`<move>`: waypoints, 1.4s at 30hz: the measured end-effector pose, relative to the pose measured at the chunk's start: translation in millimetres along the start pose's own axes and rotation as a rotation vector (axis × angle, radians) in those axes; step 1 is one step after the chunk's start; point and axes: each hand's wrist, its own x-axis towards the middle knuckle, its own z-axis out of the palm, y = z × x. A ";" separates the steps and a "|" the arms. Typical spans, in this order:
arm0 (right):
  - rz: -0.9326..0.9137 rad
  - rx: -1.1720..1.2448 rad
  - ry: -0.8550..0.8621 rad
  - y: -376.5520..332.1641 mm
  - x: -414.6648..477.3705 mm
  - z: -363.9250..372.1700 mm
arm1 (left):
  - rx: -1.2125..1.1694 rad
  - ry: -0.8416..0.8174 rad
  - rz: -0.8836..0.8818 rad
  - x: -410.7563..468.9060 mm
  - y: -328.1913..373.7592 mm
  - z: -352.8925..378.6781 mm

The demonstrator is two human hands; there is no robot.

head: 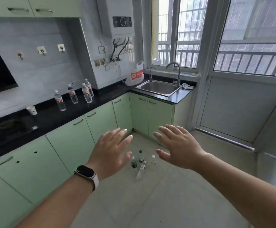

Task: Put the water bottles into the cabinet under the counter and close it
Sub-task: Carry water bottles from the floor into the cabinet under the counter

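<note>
Several clear water bottles with red labels stand upright on the black counter along the left wall. More small bottles stand in a cluster on the floor tiles between my hands. The pale green cabinet doors under the counter are all shut. My left hand, with a watch on its wrist, is held out palm down with fingers spread. My right hand is held out the same way, holding nothing.
A paper cup stands on the counter near a dark stove top. A steel sink with a tap fills the corner, a white plastic bag beside it. Windows and a glazed door are at the right.
</note>
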 end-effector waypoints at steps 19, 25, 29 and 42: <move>0.066 0.014 -0.129 52.6 176.5 154.1 | -0.175 -0.008 0.038 144.7 -138.2 191.6; 0.071 0.021 -0.102 83.8 208.0 179.6 | -0.209 0.023 0.037 188.3 -147.9 216.7; 0.069 0.069 -0.099 114.9 225.6 211.6 | -0.209 -0.025 0.023 217.2 -149.2 240.8; -0.098 0.309 -0.165 279.9 305.7 365.3 | -0.154 -0.303 -0.241 364.2 -121.3 346.6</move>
